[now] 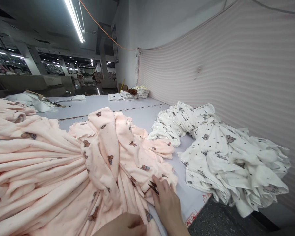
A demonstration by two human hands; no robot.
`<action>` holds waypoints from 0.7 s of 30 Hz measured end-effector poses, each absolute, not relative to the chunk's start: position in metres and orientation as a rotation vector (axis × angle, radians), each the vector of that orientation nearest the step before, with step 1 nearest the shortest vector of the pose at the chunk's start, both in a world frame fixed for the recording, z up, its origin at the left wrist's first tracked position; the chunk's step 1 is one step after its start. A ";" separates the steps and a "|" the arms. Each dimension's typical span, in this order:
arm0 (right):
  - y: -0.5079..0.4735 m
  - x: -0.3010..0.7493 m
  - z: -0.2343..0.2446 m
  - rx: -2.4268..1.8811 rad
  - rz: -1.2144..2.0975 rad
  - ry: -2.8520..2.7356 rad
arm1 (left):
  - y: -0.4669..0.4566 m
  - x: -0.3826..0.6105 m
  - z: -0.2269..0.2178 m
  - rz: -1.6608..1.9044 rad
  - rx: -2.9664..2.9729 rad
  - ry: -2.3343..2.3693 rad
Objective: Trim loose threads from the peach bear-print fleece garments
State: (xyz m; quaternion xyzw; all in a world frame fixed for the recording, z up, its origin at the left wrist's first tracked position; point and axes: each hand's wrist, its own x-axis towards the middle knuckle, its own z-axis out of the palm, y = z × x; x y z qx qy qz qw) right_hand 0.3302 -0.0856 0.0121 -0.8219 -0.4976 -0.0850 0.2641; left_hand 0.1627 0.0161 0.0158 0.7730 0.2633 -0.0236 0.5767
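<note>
While the right hand (pixel 166 199) has small dark pointed metal snips (pixel 153 187) gripped, blades angled to upper left, it sits right at the pale pink plush cloth with brown bear prints (pixel 98 170). That cloth is heaped in loose folds on the pale lilac-grey bench (pixel 182 175), filling the left and lower centre of frame. Left hand (pixel 129 224) is at the bottom edge, centre, fingers curled; can't tell if it's pinching cloth.

Handling notes, my judgement:
- Plush bunches easily, so worth flattening the spot by the blades and tensioning it lightly with the left hand.
- Tips look slightly apart and close to the nap. Best kept shallow, off any fold underneath; a nick in the print area would show.
- Left fingertips best kept out of the blade line.
- Heap runs close to the bench edge at lower centre; support its weight so it doesn't drag.
- White cloth heap with grey prints (pixel 221 160), right of frame, is separate. Leave a gap.
</note>
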 end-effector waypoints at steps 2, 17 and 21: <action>-0.071 0.335 0.016 -2.295 -0.255 -1.412 | 0.027 0.173 0.025 -0.020 2.036 0.690; -0.068 0.334 0.011 -2.286 -0.638 -1.763 | 0.032 0.230 -0.001 0.609 2.070 0.775; -0.068 0.335 0.022 -2.228 -0.587 -1.687 | 0.031 0.234 0.000 0.671 2.085 0.752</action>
